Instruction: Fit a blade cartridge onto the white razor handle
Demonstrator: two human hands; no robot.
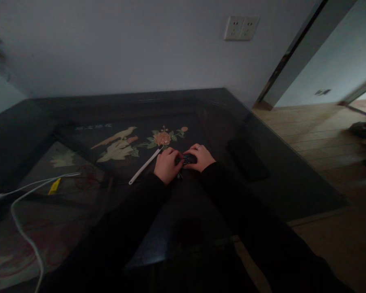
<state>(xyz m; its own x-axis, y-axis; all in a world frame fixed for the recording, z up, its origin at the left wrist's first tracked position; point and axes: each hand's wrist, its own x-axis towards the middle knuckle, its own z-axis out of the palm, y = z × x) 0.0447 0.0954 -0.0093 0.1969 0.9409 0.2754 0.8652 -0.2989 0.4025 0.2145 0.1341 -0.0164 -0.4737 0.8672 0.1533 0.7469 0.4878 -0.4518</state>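
Observation:
A small black object point(189, 159) sits between my two hands at the middle of the dark table; its kind is too dim to make out. My left hand point(168, 165) is closed on its left end, thumb and fingers bent. From the right, my right hand point(201, 156) grips the other end, with a ring on one finger. Just left of my left hand lies a slim white handle point(144, 167) with a small hole at its near end; its far end reaches my fingers. Something small and light shows under my left hand, too blurred to name.
A flat black rectangular thing point(248, 159) lies right of my hands. White cables point(24, 234) with a yellow tag point(54, 186) run along the left. The glossy tabletop point(280, 175) carries a bird-and-flower picture. Behind it, wall sockets point(241, 28) are on the wall.

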